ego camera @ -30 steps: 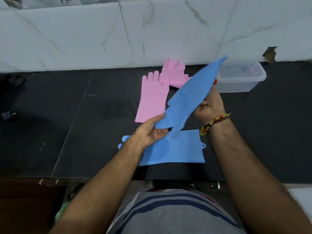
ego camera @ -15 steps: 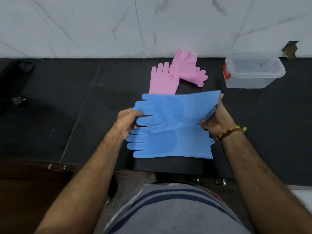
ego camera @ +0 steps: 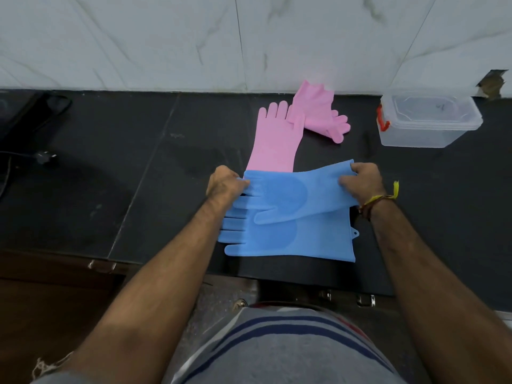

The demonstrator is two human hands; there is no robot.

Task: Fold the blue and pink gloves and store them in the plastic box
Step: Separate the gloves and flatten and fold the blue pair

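Blue gloves: two, lying near the desk [ego camera: 110, 176] edge in front of you. The upper blue glove [ego camera: 293, 191] is stretched sideways over the lower blue glove [ego camera: 293, 242], fingers pointing left, with a darker rounded patch on each palm. Your left hand [ego camera: 225, 182] is closed on the upper glove's finger end; your right hand [ego camera: 363, 180] is closed on its cuff. The lower glove lies flat, a small hanging tab at its cuff edge. One flat pink glove [ego camera: 275, 139] extends away from you, its cuff tucked under the blue pair; a crumpled pink glove [ego camera: 318, 112] overlaps it by the wall. The plastic box [ego camera: 426, 123], clear with a red latch, stands far right. No legible writing anywhere.
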